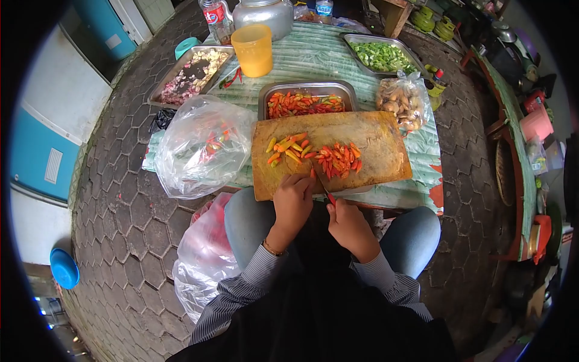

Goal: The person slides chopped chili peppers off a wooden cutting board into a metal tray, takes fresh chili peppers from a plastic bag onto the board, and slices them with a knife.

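Observation:
My right hand (352,228) is closed round the red handle of a small knife (330,198), its blade pointing up and left over the front edge of a wooden cutting board (380,139). Close beside the blade, my left hand (293,204) pinches a small red chili (313,174) against the board. On the wood lie a pile of orange and yellow chilies (291,148) to the left and a heap of red chilies (339,160) right of it. Behind the board, a metal tray (351,92) holds many chilies.
Left of the board sits a clear plastic bag (196,142) with some chilies. A bag of brown pieces (401,104) stands at the right. Farther back are an orange cup (252,51), a tray of chopped greens (381,57), a tray of sliced onion and garlic (190,75) and a kettle (263,17).

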Demonstrator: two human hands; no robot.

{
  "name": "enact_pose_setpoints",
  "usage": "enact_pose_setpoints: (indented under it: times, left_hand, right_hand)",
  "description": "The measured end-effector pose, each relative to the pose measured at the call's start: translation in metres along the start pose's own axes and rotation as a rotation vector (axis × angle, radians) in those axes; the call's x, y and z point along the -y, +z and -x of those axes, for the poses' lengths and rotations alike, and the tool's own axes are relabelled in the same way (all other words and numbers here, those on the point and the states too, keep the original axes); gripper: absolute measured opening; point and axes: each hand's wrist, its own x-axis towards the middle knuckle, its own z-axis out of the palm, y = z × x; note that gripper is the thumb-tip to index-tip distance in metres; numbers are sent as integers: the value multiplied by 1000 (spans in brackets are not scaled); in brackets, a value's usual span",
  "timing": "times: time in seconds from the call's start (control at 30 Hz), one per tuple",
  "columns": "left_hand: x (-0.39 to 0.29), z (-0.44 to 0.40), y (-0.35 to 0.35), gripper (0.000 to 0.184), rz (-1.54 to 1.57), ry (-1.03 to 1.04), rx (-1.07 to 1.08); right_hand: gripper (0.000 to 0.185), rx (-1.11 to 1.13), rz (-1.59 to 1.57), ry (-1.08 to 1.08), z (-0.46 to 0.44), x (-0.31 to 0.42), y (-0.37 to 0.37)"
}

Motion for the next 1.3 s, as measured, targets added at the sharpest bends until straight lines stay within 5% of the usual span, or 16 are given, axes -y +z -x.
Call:
enact_pose_setpoints:
  times: [1.3]
  left_hand:
    - [15,5,10,11,27,5,-85]
  right_hand:
    - [33,-18,0,21,31,-24,9]
